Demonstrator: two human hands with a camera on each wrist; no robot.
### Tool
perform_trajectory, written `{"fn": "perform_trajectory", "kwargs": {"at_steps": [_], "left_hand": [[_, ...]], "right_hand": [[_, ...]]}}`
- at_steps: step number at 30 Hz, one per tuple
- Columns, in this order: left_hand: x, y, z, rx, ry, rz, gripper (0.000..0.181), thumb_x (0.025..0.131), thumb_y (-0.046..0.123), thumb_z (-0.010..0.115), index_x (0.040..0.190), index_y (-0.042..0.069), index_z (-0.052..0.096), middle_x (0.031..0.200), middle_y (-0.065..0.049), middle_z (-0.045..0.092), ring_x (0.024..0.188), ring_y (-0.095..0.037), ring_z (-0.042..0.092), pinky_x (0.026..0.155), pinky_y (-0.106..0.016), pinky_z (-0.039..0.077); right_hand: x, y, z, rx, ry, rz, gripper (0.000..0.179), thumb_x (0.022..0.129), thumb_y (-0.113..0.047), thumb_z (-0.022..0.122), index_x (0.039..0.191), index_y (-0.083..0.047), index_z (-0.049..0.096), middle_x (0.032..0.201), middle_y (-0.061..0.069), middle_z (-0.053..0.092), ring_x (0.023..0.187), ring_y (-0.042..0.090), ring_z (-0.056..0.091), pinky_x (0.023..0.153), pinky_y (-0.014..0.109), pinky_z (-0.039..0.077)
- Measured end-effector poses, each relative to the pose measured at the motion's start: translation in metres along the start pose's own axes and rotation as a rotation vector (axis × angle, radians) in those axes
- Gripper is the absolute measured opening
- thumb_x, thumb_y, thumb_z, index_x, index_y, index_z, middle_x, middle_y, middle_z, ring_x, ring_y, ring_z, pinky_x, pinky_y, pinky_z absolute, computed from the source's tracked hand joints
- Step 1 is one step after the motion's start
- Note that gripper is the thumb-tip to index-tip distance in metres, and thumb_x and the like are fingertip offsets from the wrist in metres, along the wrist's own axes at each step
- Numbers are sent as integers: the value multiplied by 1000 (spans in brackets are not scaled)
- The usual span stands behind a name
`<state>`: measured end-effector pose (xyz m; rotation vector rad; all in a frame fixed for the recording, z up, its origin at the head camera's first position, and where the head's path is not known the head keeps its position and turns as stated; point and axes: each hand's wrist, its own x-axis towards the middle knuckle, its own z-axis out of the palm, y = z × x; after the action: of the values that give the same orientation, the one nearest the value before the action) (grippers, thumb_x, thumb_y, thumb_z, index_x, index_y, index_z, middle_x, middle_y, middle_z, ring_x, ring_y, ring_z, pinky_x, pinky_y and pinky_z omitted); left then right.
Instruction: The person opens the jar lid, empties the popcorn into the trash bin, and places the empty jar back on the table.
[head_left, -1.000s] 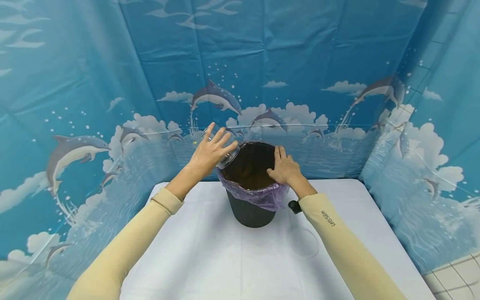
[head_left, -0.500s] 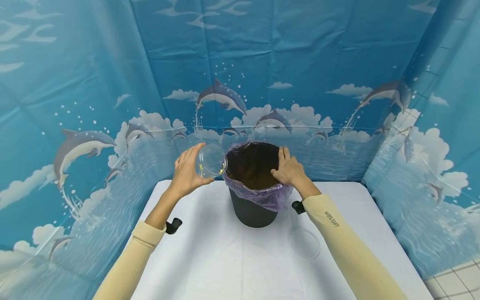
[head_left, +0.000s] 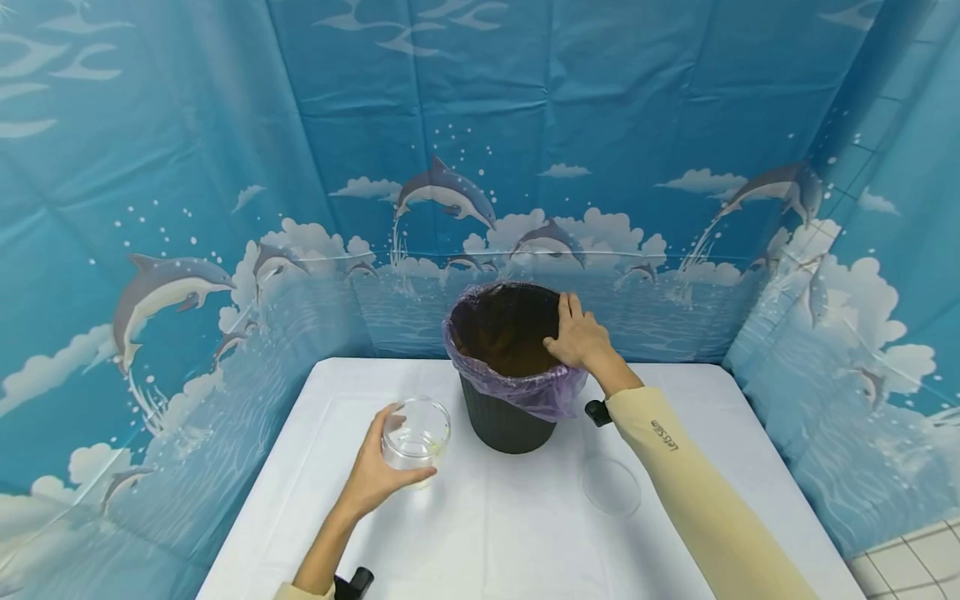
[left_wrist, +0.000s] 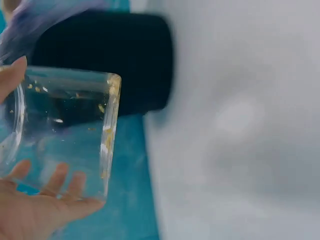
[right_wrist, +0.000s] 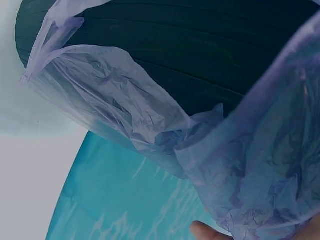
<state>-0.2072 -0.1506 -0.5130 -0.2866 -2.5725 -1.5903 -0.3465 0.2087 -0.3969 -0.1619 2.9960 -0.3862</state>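
Note:
In the head view my left hand (head_left: pixel 372 477) grips a clear jar (head_left: pixel 417 433) from its left side. The jar stands upright, low over the white tabletop and left of the trash bin. Up close in the left wrist view, small yellow flecks stick to the wall and bottom of the jar (left_wrist: pixel 70 120), with my thumb and fingers on opposite sides of it. My right hand (head_left: pixel 582 340) holds the right rim of the dark trash bin (head_left: pixel 506 421), over its purple bag (head_left: pixel 510 387). The bag (right_wrist: pixel 120 95) hangs in loose folds in the right wrist view.
A clear round lid (head_left: pixel 611 487) lies flat on the white-covered table (head_left: pixel 517 533), right of the bin. Blue dolphin-print curtains (head_left: pixel 480 108) enclose the back and both sides. A black wrist-worn device (head_left: pixel 597 412) shows below my right wrist.
The left hand has brought the jar from a tilt at the bin's left rim down and leftward to upright, low over the table. The right hand stays on the rim.

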Motion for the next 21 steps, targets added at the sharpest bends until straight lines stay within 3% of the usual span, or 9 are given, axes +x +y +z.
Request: {"fn": "perform_trajectory", "kwargs": {"at_steps": [6, 13, 17, 21], "left_hand": [[-35, -25, 56, -105, -124, -31, 115, 61, 28, 101, 156, 19, 37, 149, -18, 56, 138, -44, 51, 111, -63, 43], [-65, -28, 116, -110, -264, -48, 115, 63, 30, 100, 158, 26, 35, 152, -10, 53, 139, -40, 49, 109, -53, 45], [-74, -27, 139, -147, -307, -38, 115, 65, 30, 100, 159, 30, 33, 153, -8, 51, 139, -40, 48, 111, -54, 45], [-77, -27, 151, -206, -348, -30, 115, 67, 28, 99, 159, 36, 31, 154, -10, 49, 139, -37, 48, 113, -55, 42]], "right_hand": [[0, 0, 0, -3, 0, 2, 91, 107, -38, 50, 164, 0, -10, 173, 23, -6, 151, 55, 24, 99, 64, 51], [0, 2, 1, 4, 0, 3, 90, 107, -38, 50, 164, 0, -9, 173, 24, -6, 151, 56, 23, 96, 61, 52], [1, 1, 1, 8, 2, -4, 90, 107, -37, 50, 164, 1, -8, 173, 24, -6, 151, 56, 24, 98, 62, 51], [1, -1, 0, 1, 3, 0, 90, 107, -37, 50, 164, 1, -8, 173, 24, -6, 151, 56, 24, 96, 62, 52]]}}
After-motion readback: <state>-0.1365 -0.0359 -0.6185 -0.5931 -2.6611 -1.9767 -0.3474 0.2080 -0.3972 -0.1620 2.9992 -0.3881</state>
